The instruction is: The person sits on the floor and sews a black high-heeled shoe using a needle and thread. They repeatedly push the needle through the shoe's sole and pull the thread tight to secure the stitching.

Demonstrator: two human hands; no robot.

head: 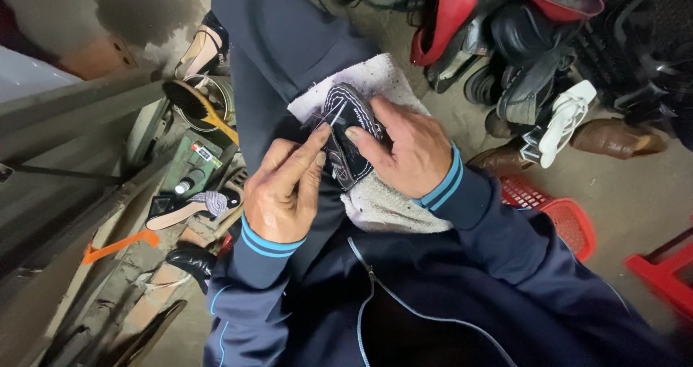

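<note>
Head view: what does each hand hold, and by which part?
The right hand grips the black shoe by its side, on the white towel. The left hand pinches a thin needle by its lower end.

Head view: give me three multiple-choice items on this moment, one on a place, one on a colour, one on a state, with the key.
1. Where does the black shoe rest?
A. on a white towel over the lap
B. in the red basket
C. on the floor

2. What colour is the shoe's stitching?
A. red
B. white
C. green

3. What is the left hand doing?
A. lying open
B. pinching a thin needle
C. holding a brush

Key: 1 A, towel lies under it; 2 B, pale stitches line its edge; 3 B, fingertips meet on the needle, while the right hand steadies the shoe.
</note>
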